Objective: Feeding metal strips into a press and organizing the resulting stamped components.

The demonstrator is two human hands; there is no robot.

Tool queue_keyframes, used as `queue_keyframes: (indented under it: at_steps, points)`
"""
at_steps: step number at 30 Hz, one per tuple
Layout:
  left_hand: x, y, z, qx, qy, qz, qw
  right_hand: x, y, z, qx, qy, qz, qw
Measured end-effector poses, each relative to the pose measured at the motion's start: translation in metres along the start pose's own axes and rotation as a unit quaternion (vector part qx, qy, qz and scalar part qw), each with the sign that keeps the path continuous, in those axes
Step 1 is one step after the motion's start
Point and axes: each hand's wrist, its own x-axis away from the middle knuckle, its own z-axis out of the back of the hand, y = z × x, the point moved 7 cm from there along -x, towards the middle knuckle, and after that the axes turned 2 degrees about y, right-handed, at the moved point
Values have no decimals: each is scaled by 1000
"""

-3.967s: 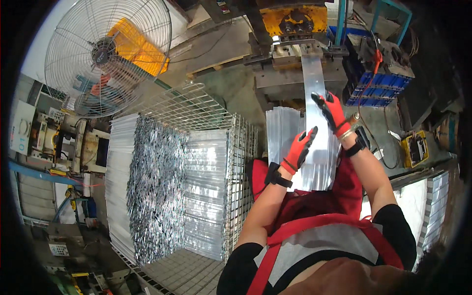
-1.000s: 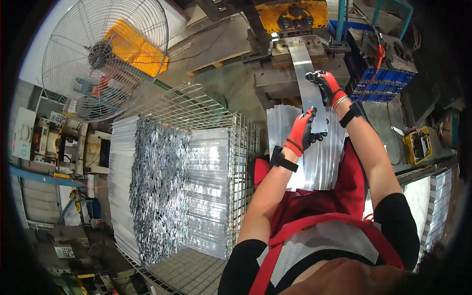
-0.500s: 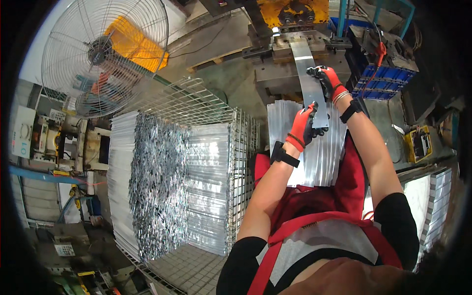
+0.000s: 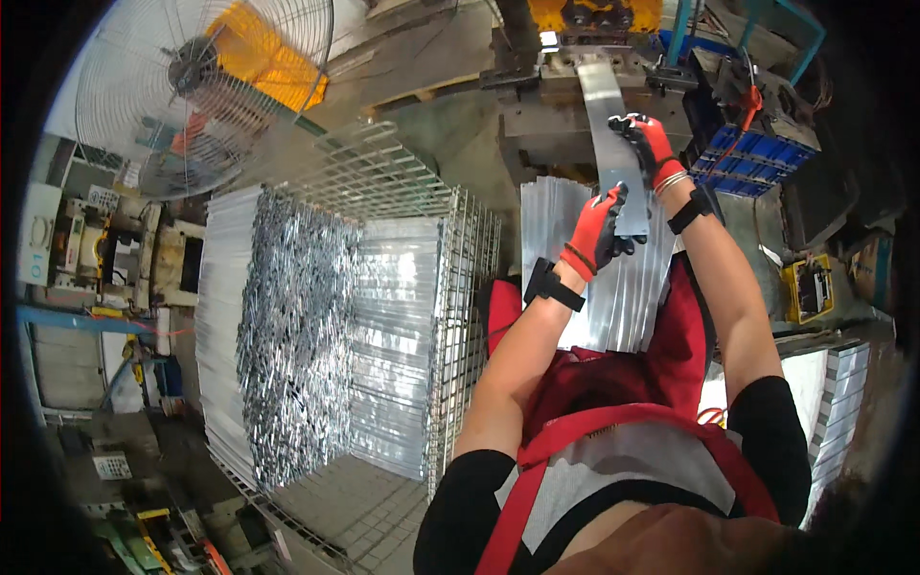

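A long, flat metal strip (image 4: 604, 115) reaches from above my lap to the die block (image 4: 559, 72) of the machine, its far end resting at the block. My left hand (image 4: 599, 232), in a red glove with black fingers, is closed on the strip's near end, thumb on top. Farther along, my right hand (image 4: 652, 153), gloved alike, grips the strip's right edge. Beneath the near end, a stack of similar strips (image 4: 553, 225) lies across my red-clad lap. Fingers under the strip are partly hidden.
To the left stands a wire cage (image 4: 465, 240) packed with stacked metal strips (image 4: 398, 326). A large fan (image 4: 192, 67) is at the far left. Blue crates (image 4: 747, 158) and a yellow bin (image 4: 812, 287) are on the right. The machine's yellow part (image 4: 623, 14) rises ahead.
The whole view has shifted slightly, so the scene sits higher in the picture. Both hands keep their hold on the strip, which stays nearly in place against the die block.
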Motion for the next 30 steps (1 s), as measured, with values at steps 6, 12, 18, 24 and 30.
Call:
queue_keyframes:
  at_steps: [6, 12, 18, 24, 30]
  points:
    - [56, -39, 6, -120, 74, 18, 990, 87, -10, -3, 88, -116, 91, 985]
    - [121, -55, 10, -365, 165, -27, 916, 215, 46, 21, 173, -39, 17, 984]
    - [142, -100, 31, -20, 44, 86, 995, 250, 133, 35, -210, 92, -190, 955]
    - [159, -87, 31, -6, -31, 32, 999, 230, 54, -66, -277, -128, -258, 917]
    - [170, -26, 41, -701, 317, -54, 636, 231, 79, -31, -79, -75, -223, 969]
